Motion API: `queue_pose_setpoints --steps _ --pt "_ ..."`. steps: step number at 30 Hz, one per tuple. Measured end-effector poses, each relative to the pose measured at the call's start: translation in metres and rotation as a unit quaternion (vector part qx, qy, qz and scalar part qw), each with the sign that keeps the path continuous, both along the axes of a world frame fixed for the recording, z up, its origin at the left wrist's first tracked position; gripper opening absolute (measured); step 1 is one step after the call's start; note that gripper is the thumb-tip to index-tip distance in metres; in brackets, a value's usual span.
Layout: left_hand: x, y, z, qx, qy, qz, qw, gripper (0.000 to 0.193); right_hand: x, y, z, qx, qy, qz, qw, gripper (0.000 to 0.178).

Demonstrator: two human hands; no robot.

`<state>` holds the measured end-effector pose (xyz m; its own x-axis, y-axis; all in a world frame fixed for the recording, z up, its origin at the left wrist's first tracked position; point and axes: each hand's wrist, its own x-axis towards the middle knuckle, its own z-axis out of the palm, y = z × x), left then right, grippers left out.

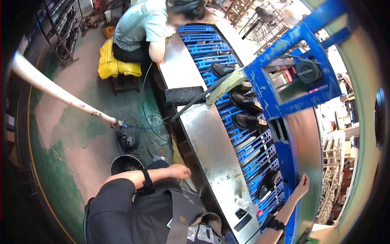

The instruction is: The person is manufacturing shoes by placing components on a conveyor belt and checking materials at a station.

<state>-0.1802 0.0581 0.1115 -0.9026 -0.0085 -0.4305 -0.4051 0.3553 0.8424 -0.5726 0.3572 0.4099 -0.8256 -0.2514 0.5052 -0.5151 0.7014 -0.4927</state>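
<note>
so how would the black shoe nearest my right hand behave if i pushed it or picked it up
The shoe is probably fairly stiff, since its toe looks rounded rather than collapsed. Its glossy surface might feel a bit slippery. A push could make it rock or catch, as it sits on the uneven bars of the blue rack.

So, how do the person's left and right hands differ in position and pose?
Position: the left hand is left of the steel ledge; the right hand is across it, beside the blue beam.
Pose: the left hand looks loosely curled; the right hand's fingers look straighter, though contact is unclear.
Shared: both are bare, and each forearm wears a black band.
</note>
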Motion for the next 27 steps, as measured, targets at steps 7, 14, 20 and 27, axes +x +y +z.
queue_pose_setpoints --steps 7,14,20,27 --pt "0.039 0.018 0.049 -0.129 -0.023 -0.063 0.989 0.037 -0.022 0.100 -0.005 -0.028 0.045 -0.069 0.996 0.025" --pt "0.019 0.015 0.082 -0.214 0.023 -0.181 0.960 0.034 -0.019 0.131 -0.007 0.089 0.076 -0.204 0.972 0.023" --pt "-0.075 0.016 0.164 -0.304 0.187 -0.094 0.929 0.024 -0.004 0.114 0.002 0.140 0.189 -0.176 0.956 0.014" --pt "-0.204 0.069 0.279 -0.299 0.632 0.025 0.715 0.024 -0.003 0.109 0.007 0.090 0.114 -0.208 0.967 0.015"
